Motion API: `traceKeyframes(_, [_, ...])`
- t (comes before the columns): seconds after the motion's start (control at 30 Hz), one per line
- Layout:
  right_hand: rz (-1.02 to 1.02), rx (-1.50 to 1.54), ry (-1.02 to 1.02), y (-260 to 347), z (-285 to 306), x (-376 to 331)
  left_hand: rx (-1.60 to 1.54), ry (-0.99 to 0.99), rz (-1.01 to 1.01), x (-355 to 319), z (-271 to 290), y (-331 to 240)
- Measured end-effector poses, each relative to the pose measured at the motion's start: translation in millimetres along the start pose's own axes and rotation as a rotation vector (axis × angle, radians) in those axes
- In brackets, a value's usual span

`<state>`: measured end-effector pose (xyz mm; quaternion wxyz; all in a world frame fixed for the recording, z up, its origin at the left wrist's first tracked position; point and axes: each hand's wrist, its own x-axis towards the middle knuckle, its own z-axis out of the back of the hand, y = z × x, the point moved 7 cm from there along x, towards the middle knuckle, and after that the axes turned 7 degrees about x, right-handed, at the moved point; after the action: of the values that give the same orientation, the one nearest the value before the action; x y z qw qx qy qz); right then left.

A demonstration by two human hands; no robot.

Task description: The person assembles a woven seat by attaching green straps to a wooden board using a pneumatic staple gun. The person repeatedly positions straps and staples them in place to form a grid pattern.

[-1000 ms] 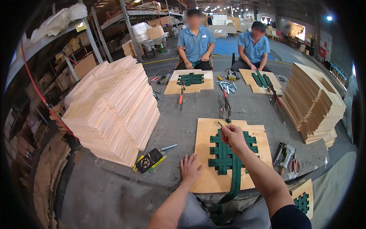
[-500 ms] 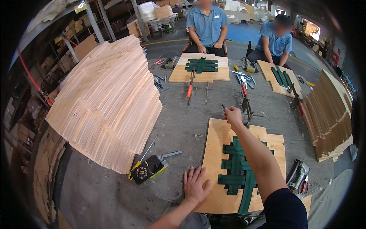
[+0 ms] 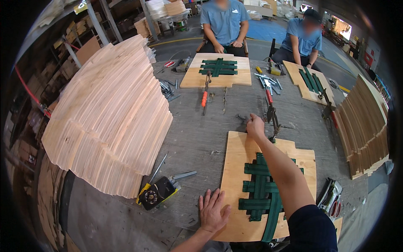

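Note:
A light plywood board (image 3: 235, 176) lies before me, with dark green webbing straps (image 3: 257, 203) woven across its opening. My left hand (image 3: 213, 212) rests flat, fingers spread, over the board's left edge and the table. Past the board's far edge, my right hand (image 3: 255, 126) is held with curled fingers, its forearm crossing above the straps. Beside those fingers is a small, blurred dark piece (image 3: 241, 117); whether they grip it cannot be made out. A toggle clamp (image 3: 273, 119) with a red handle stands right of this hand, at the board's far edge.
Tall stacks of plywood boards (image 3: 109, 122) (image 3: 363, 130) flank the table (image 3: 197, 138). A tape measure (image 3: 156, 193) and screwdriver (image 3: 157, 170) lie at left, a staple gun (image 3: 330, 193) at right. Two people sit opposite at strapped boards (image 3: 195, 75) (image 3: 297, 77), near loose metal staple strips (image 3: 268, 84).
The small dark piece that stuck out from my right fingertips now shows blurred and lower beside them. My right hand has turned slightly; my left hand stays on the board's edge. The view shifted a little.

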<state>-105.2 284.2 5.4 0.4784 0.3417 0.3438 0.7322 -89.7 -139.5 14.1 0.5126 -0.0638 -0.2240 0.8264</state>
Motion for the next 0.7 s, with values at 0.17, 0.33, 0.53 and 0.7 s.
traceKeyframes(0.17, [0.221, 0.071, -0.04, 24.8, 37.2, -50.7, 0.02, 0.025, 0.006, 1.6, 5.8, -7.6])
traceKeyframes(0.33, [0.241, 0.3, 0.14, 56.3, 83.5, -193.3, 0.03, -0.037, 0.025, -7.0, 4.1, -0.6])
traceKeyframes(0.53, [-0.047, 0.467, 0.172, 28.8, 151.2, -397.7, 0.026, -0.062, -0.02, -5.4, 3.4, -10.8])
traceKeyframes(0.7, [-0.075, 0.394, 0.58, 50.2, 168.6, -494.3, 0.018, -0.085, -0.012, -7.6, 2.2, -6.2])
